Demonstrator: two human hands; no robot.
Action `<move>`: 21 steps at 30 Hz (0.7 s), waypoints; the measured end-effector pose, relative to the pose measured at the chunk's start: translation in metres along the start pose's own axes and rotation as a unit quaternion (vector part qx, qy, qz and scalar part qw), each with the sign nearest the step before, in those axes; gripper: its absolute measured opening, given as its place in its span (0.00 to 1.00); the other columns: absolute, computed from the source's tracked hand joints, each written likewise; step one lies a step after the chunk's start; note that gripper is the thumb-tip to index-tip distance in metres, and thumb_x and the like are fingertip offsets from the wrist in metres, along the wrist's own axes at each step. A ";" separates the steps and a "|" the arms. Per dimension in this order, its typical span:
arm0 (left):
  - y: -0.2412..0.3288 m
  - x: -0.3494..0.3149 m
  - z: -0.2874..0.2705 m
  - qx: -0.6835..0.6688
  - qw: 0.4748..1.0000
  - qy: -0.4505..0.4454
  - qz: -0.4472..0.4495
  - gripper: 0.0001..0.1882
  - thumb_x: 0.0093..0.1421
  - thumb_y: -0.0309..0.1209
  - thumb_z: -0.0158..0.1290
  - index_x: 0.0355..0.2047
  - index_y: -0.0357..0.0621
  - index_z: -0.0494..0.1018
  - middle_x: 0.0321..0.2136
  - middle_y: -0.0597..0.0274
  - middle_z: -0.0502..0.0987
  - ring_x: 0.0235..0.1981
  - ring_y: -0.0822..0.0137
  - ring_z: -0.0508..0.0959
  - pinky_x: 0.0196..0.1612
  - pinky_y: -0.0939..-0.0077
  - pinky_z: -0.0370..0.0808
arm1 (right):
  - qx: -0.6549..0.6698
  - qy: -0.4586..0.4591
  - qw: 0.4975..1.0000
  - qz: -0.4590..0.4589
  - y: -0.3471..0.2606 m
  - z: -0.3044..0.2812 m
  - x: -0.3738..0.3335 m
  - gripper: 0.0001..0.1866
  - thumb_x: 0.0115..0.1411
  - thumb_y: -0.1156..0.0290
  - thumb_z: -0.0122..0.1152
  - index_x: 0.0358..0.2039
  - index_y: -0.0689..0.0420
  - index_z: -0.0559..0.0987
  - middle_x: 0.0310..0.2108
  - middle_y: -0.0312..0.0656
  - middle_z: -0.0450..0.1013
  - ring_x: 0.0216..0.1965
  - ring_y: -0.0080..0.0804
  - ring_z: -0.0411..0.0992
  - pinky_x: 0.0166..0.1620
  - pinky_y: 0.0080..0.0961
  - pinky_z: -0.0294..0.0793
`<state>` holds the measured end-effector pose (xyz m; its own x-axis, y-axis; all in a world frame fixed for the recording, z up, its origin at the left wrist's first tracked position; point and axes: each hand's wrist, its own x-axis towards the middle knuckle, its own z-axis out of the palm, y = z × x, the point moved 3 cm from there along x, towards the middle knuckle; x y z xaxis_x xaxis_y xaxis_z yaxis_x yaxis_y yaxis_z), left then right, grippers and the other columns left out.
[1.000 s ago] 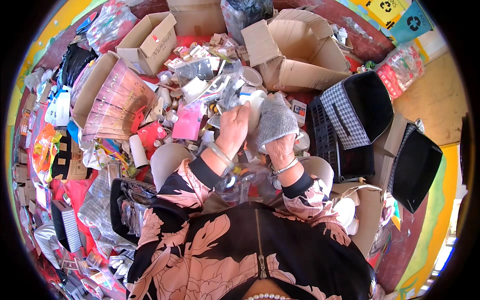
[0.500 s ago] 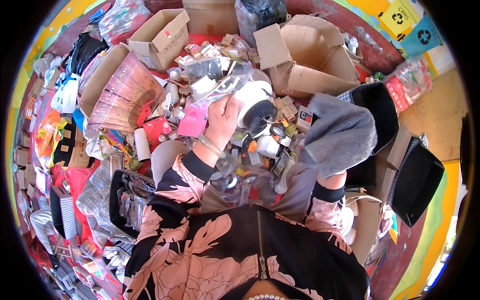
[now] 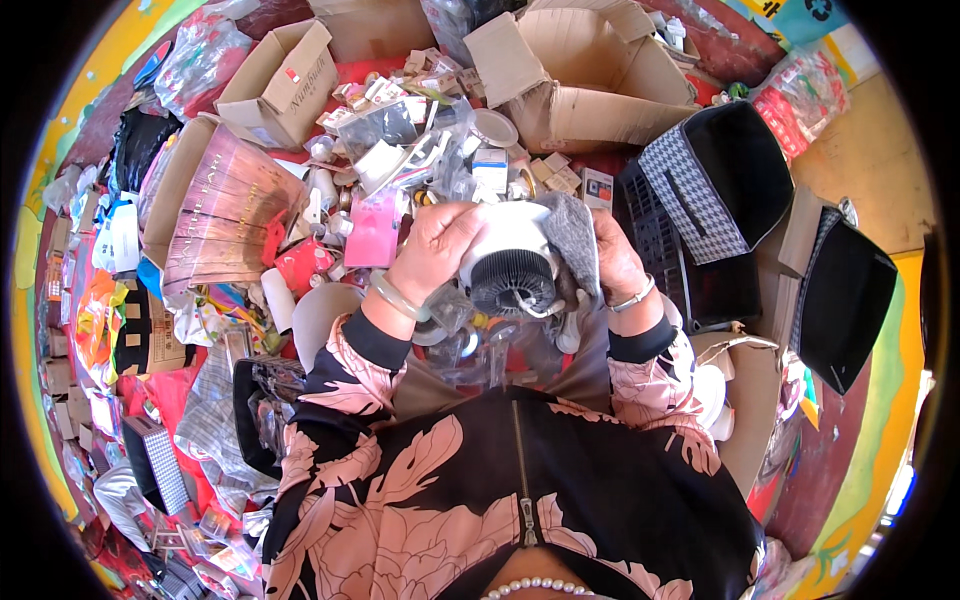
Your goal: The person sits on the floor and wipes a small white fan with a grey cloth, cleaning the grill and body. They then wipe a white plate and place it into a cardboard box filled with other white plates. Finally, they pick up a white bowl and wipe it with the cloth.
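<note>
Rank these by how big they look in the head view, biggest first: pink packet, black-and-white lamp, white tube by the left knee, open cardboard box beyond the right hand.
1. Cardboard box
2. Lamp, though being nearer the camera probably enlarges it
3. Pink packet
4. White tube

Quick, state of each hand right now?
Left hand: closed on the rim of the white fixture with black fins.
Right hand: closed on the gray cloth, held against the fixture's side.

Red floor covering (image 3: 358, 70) — cardboard box (image 3: 298, 92), small cartons (image 3: 385, 92) and houndstooth bin (image 3: 170, 472) on top
</note>
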<state>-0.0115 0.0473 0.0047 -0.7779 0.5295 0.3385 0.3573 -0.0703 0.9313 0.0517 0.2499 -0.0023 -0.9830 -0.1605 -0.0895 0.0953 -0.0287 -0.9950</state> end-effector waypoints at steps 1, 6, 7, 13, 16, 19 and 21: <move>-0.003 0.001 -0.001 -0.002 1.000 -0.013 -0.010 0.14 0.60 0.32 0.46 0.28 0.30 0.72 0.14 0.67 0.68 0.17 0.79 0.64 0.20 0.80 0.63 | -0.014 0.002 1.000 -0.002 0.001 -0.001 0.001 0.14 0.50 0.75 0.60 0.39 0.62 0.75 0.32 0.34 0.73 0.35 0.19 0.67 0.38 0.18 0.68; -0.013 -0.001 0.016 0.103 0.983 -0.136 0.067 0.13 0.58 0.33 0.48 0.25 0.33 0.71 0.13 0.52 0.68 0.13 0.64 0.66 0.20 0.73 0.64 | -0.124 -0.044 0.991 0.024 0.009 0.020 0.010 0.13 0.49 0.75 0.61 0.36 0.63 0.75 0.31 0.36 0.74 0.32 0.20 0.68 0.36 0.18 0.69; -0.016 -0.003 0.017 0.079 0.986 -0.142 0.024 0.13 0.58 0.33 0.48 0.23 0.34 0.71 0.13 0.49 0.67 0.14 0.57 0.65 0.20 0.71 0.65 | -0.237 -0.058 0.969 -0.045 0.005 0.020 0.011 0.10 0.49 0.76 0.60 0.34 0.64 0.76 0.28 0.34 0.73 0.29 0.17 0.67 0.32 0.16 0.69; -0.015 0.002 0.003 -0.028 0.998 -0.043 -0.038 0.15 0.60 0.34 0.46 0.28 0.32 0.73 0.15 0.65 0.71 0.19 0.79 0.67 0.23 0.81 0.66 | 0.184 0.003 0.983 -0.003 0.012 0.003 0.005 0.17 0.52 0.73 0.58 0.42 0.65 0.73 0.38 0.40 0.72 0.36 0.23 0.70 0.40 0.18 0.70; -0.013 0.003 -0.007 -0.127 0.988 0.026 -0.080 0.16 0.61 0.35 0.46 0.32 0.30 0.73 0.21 0.67 0.74 0.23 0.80 0.69 0.27 0.85 0.67 | 0.249 -0.078 0.960 -0.105 -0.013 0.006 0.000 0.22 0.54 0.71 0.55 0.48 0.67 0.67 0.42 0.45 0.70 0.42 0.29 0.69 0.46 0.22 0.69; -0.017 0.003 -0.006 -0.222 0.967 0.068 -0.104 0.16 0.60 0.36 0.47 0.32 0.32 0.74 0.23 0.67 0.75 0.24 0.80 0.70 0.28 0.85 0.68 | 0.000 -0.038 0.993 -0.116 -0.010 0.005 0.002 0.27 0.51 0.71 0.60 0.52 0.64 0.65 0.46 0.42 0.68 0.46 0.28 0.66 0.49 0.22 0.66; -0.019 0.001 -0.001 -0.271 0.947 0.092 -0.142 0.16 0.60 0.36 0.47 0.32 0.33 0.74 0.24 0.66 0.75 0.24 0.80 0.71 0.28 0.85 0.68 | 0.133 -0.012 0.988 -0.081 -0.012 0.018 -0.004 0.29 0.51 0.72 0.61 0.53 0.62 0.63 0.50 0.41 0.64 0.49 0.27 0.63 0.52 0.22 0.62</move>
<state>-0.0192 0.0479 -0.0124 -0.8979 0.4388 0.0348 -0.1594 -0.3978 0.9035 0.0577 0.2335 0.0104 -0.9848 -0.1567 0.0750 -0.0225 -0.3130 -0.9495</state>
